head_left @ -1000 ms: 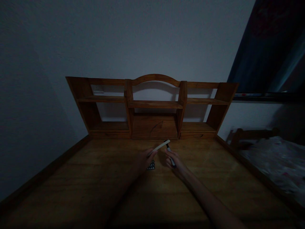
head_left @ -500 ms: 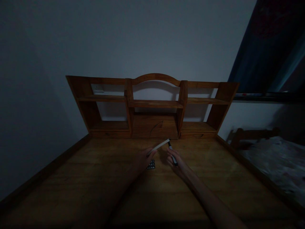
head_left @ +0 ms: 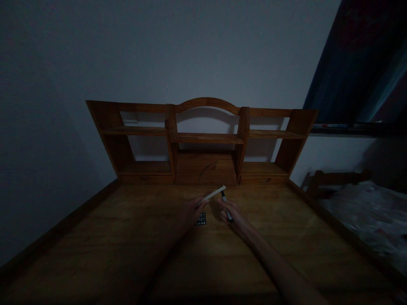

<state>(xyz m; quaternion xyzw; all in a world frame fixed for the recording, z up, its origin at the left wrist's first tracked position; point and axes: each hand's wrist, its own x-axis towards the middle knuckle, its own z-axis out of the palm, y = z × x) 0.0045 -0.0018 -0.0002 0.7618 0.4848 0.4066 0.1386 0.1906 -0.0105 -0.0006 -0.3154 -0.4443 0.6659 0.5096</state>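
My left hand is closed around the near end of a long, narrow, pale strip, which slants up to the right. My right hand grips a slim tool with a grey-and-black handle. The tool's dark upper end meets or nearly meets the far end of the strip; the dim light hides whether they touch. Beside and below my left hand, a small dark piece with rows of pale spots lies on the wooden desk, partly covered by the hand.
A wooden shelf unit with an arched top stands along the back of the desk, against the wall. Raised wooden edges run along the desk's sides. To the right are a dark curtain and something covered in crumpled plastic.
The slim tool and my right hand have shifted slightly left and a little down the strip's end. My left hand has hardly moved.
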